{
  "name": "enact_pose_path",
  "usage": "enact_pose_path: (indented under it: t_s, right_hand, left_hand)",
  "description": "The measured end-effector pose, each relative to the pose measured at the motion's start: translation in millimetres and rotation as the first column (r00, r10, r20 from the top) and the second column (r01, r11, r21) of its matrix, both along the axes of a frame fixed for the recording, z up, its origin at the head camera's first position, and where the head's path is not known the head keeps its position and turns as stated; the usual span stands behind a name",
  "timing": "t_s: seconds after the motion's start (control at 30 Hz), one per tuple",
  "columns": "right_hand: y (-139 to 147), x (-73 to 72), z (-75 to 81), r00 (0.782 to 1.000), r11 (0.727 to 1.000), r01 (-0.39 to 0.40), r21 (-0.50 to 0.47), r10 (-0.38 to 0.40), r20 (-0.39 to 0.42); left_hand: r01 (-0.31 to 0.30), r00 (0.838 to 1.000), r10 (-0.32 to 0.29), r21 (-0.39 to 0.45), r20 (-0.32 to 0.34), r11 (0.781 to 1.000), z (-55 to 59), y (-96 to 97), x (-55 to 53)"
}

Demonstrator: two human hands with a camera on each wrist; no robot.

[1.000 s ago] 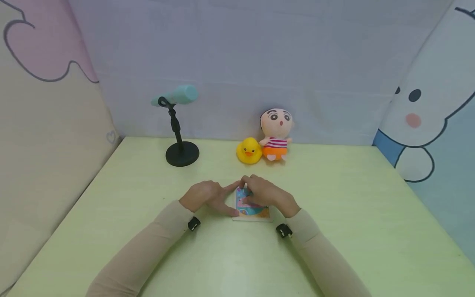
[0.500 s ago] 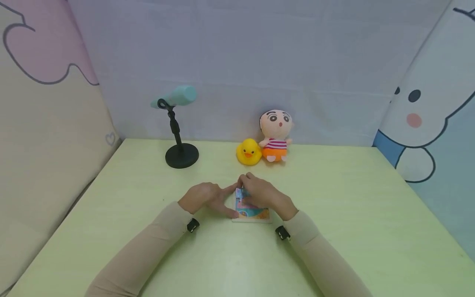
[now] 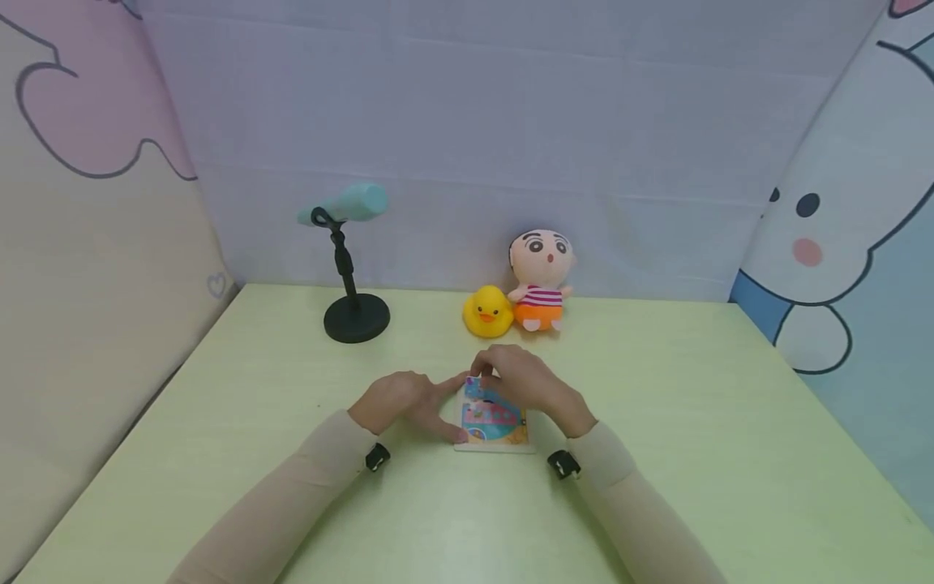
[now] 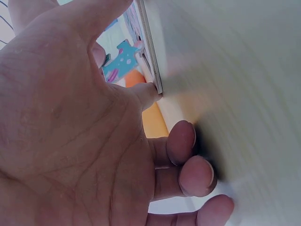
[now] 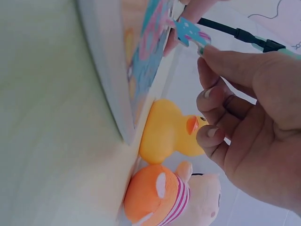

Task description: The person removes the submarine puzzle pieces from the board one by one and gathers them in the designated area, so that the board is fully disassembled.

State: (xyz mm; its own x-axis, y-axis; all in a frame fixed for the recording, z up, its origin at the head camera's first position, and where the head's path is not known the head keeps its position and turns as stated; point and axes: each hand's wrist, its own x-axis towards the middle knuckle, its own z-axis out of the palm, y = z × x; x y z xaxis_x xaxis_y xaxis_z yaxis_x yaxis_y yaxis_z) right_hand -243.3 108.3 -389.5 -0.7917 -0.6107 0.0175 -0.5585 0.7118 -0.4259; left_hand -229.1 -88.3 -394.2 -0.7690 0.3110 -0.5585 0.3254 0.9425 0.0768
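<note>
A small jigsaw puzzle in a shallow pale frame (image 3: pixel 494 448) lies on the table, printed with a pink and blue picture. My right hand (image 3: pixel 521 380) pinches a blue puzzle piece (image 5: pixel 192 34) with white dots and pink stripes between thumb and forefinger. In the left wrist view that piece (image 4: pixel 123 62) is tilted up over the puzzle's far left corner. Along the puzzle's left side lies my left hand (image 3: pixel 400 401), thumb and forefinger spread to touch the frame's two left corners. Its other fingers (image 4: pixel 196 175) rest by the tabletop.
Behind the puzzle sit a yellow rubber duck (image 3: pixel 487 312) and a plush doll (image 3: pixel 541 280) in a striped shirt. A black stand (image 3: pixel 356 318) at the back left carries a mint-green microphone-shaped object (image 3: pixel 357 203). Printed cloth walls (image 3: pixel 511 122) enclose the table (image 3: pixel 657 373).
My right hand has lifted a little from the puzzle, uncovering more of its picture, with the piece raised at the far left corner. The left hand stays put. The head view has tilted slightly up.
</note>
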Motion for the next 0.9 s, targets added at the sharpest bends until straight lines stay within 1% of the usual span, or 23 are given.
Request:
enact_pose_path:
  t_s: [0.23,0.3,0.53,0.73,0.9]
  right_hand:
    - [12.6,-7.1,3.7,0.998,0.998,-0.058,0.022,0.057,0.023]
    - [16.7,-9.2,4.8,0.997,0.998,-0.062,0.028,0.061,0.042]
    - [31.0,-15.3,7.6,0.991,0.999,-0.031,0.029,0.027,0.135]
    - [44.1,-18.2,9.5,0.991,0.999,-0.006,0.035,0.001,0.131]
    - [51.3,-20.5,10.4,0.992,1.0,0.0,0.026,-0.003,0.124]
  left_hand:
    - [-0.002,1.0,0.002,-0.02,0.01,1.0,-1.2,3.1,-2.3]
    - [-0.006,1.0,0.006,-0.018,0.013,1.0,-1.7,3.8,-2.9]
    - [-0.013,1.0,0.013,-0.014,0.009,1.0,-2.9,3.9,-1.7]
    - [-0.013,1.0,0.013,-0.016,0.01,1.0,-2.9,4.1,-1.5]
    - [-0.013,1.0,0.013,-0.013,0.008,1.0,-2.8,3.9,-1.6]
